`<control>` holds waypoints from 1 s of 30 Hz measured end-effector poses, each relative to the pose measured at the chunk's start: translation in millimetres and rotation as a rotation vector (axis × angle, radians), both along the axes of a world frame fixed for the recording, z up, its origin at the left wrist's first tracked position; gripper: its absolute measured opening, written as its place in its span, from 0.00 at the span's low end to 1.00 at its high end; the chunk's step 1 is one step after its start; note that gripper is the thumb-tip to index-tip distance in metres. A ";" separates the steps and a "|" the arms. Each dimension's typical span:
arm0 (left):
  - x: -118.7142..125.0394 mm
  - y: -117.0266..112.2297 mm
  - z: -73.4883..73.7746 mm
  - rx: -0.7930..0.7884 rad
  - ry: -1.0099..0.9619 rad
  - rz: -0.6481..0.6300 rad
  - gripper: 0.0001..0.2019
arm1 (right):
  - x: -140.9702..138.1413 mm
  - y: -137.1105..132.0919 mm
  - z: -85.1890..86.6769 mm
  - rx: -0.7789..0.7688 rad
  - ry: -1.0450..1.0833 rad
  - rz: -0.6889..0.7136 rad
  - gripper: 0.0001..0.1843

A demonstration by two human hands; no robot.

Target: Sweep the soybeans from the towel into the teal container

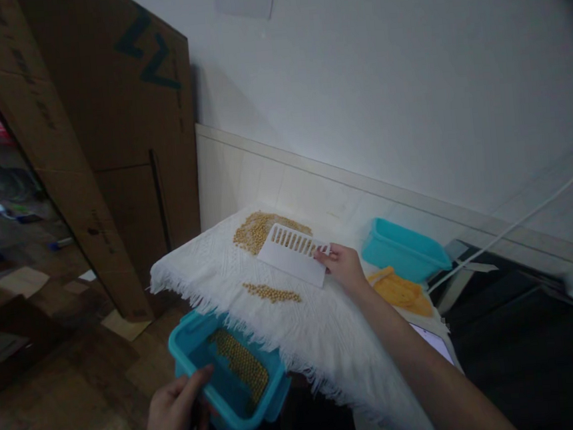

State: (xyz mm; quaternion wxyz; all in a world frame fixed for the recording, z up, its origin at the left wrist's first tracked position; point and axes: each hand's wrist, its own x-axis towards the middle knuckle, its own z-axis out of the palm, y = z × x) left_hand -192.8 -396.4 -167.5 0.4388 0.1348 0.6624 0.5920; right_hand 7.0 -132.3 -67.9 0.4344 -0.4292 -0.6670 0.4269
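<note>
My left hand (pixel 176 409) grips the near left rim of a blue plastic bin (pixel 180 345), held just below the table's fringed edge. A layer of round tan beans (pixel 242 365) lies inside that bin. With my right hand (pixel 341 267) I pinch the right end of a white slotted plastic plate (pixel 290 260), tilted over the cloth. Behind the plate spreads a pile of beans (pixel 255 231). A smaller strip of beans (pixel 272 292) lies on the cloth between the plate and the bin.
A white fringed cloth (pixel 210 255) covers the table. At its right stand a second blue bin (pixel 404 248), an orange cloth (pixel 401 293) and a phone-like screen (pixel 433 341). A tall cardboard box (pixel 122 122) rises on the left; a white wall (pixel 378 66) closes the back.
</note>
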 end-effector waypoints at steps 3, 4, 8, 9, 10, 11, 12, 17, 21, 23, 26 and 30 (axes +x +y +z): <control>0.7 -1.1 -1.4 0.000 0.011 -0.014 0.24 | -0.3 -22.6 4.1 0.007 0.012 0.036 0.25; 0.8 -1.2 -1.5 0.000 0.020 -0.021 0.24 | -1.3 -29.8 6.2 0.011 0.019 0.054 0.25; 1.4 -0.6 -0.2 0.004 0.052 -0.036 0.25 | -9.1 -55.3 17.2 0.011 0.080 0.056 0.23; 1.6 -0.3 0.1 0.006 0.051 -0.041 0.25 | -12.0 -60.8 19.1 0.005 0.095 0.061 0.23; 1.9 0.0 0.2 0.006 0.050 -0.044 0.25 | -15.3 -65.9 20.0 -0.002 0.102 0.076 0.23; 2.2 0.2 0.1 0.005 0.046 -0.047 0.24 | -18.9 -70.3 19.5 -0.013 0.099 0.106 0.23; 2.6 0.3 0.0 0.001 0.040 -0.051 0.24 | -22.7 -73.7 17.7 -0.026 0.090 0.136 0.24; 4.2 0.3 2.3 -0.021 0.011 -0.053 0.22 | -37.4 -70.9 -2.5 -0.096 0.074 0.172 0.23; 6.2 0.2 9.2 -0.008 0.006 -0.021 0.23 | -39.3 -52.3 -11.0 -0.092 0.076 0.136 0.22; 6.9 0.2 11.6 -0.015 0.007 -0.013 0.23 | -40.1 -41.5 -11.0 -0.086 0.069 0.129 0.23; 6.8 0.6 11.6 -0.018 0.015 -0.010 0.23 | -44.7 -24.3 -9.6 -0.071 0.053 0.108 0.24; 5.7 1.6 9.4 -0.015 0.029 -0.020 0.24 | -51.8 -3.2 -4.7 -0.042 0.034 0.066 0.25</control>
